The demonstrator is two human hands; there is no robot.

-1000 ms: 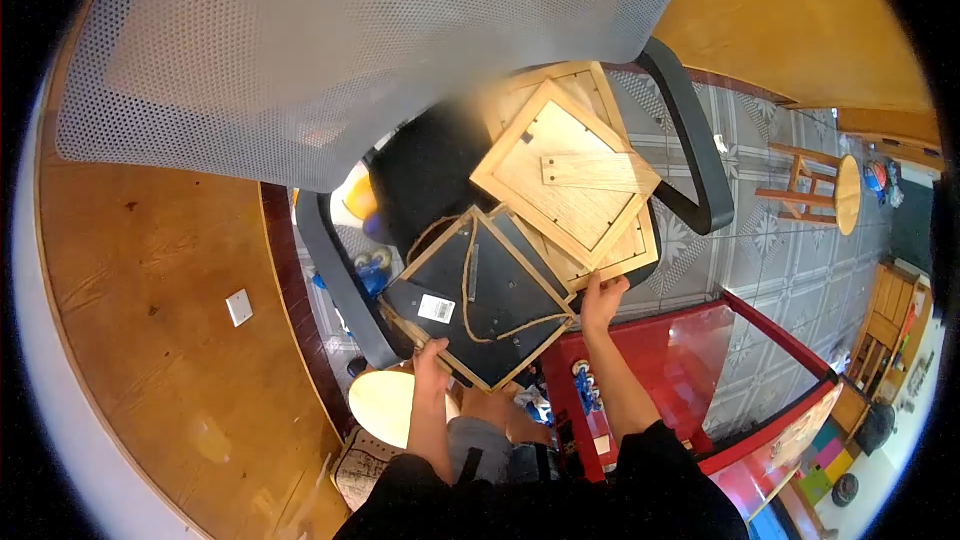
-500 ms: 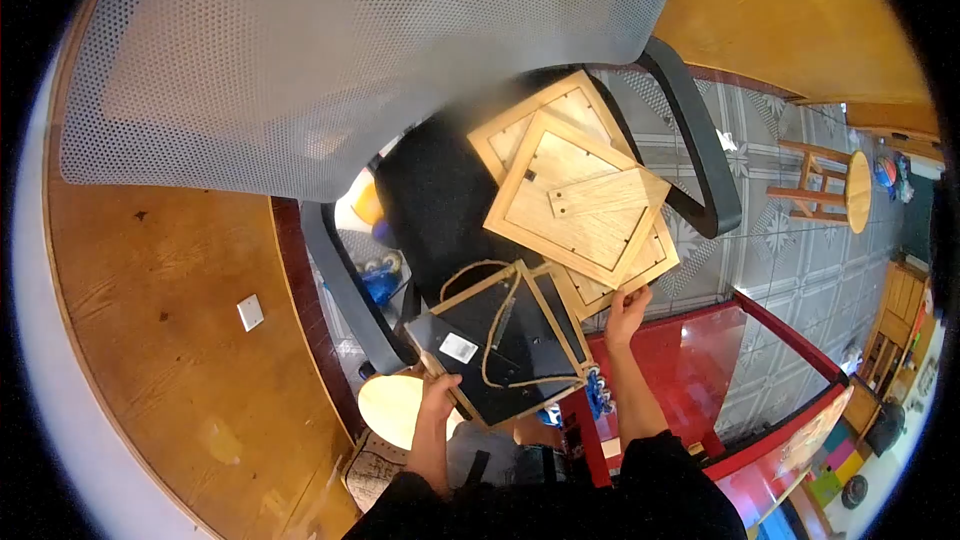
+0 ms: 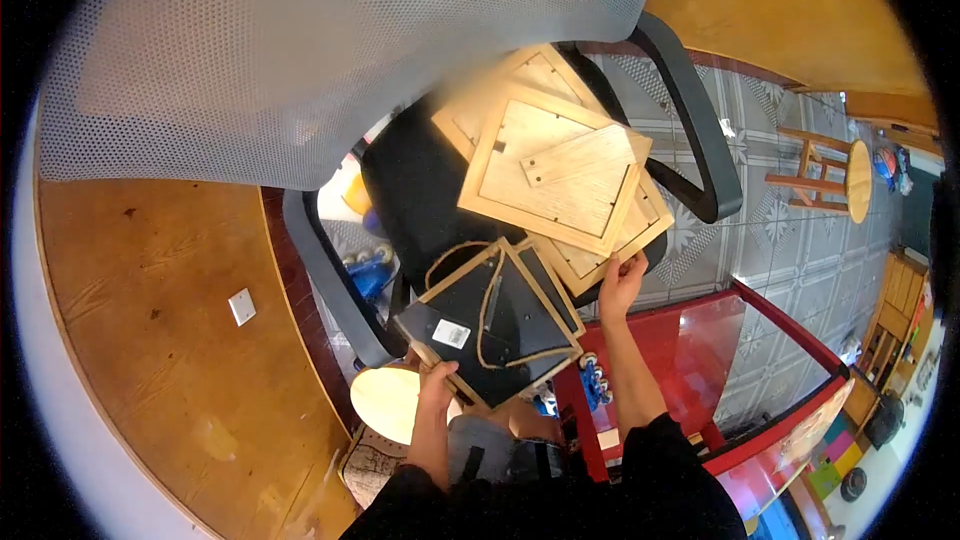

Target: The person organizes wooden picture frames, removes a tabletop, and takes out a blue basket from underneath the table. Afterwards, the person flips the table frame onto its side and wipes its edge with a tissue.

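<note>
My left hand (image 3: 437,385) grips the lower left edge of a black-backed frame (image 3: 470,330) with a white label and a twine cord. My right hand (image 3: 621,282) is closed on the lower edge of a light wooden frame (image 3: 645,223). On top of that frame lies another wooden frame (image 3: 550,195), back side up, with a wooden stand flap (image 3: 580,158). The wooden frames overlap at different angles on the black seat (image 3: 405,175) of a chair. The black-backed frame is tilted over the seat's near edge.
A grey mesh chair back (image 3: 300,40) fills the upper left, with black armrests (image 3: 690,110) at both sides. A red glass-topped table (image 3: 690,340) stands at the right, a wooden stool (image 3: 855,180) farther off. A round pale stool top (image 3: 385,402) is below left.
The black-backed frame has moved down and away from the wooden frames since the first frame. The upper wooden frame has turned slightly against the one under it. Both hands keep their grips.
</note>
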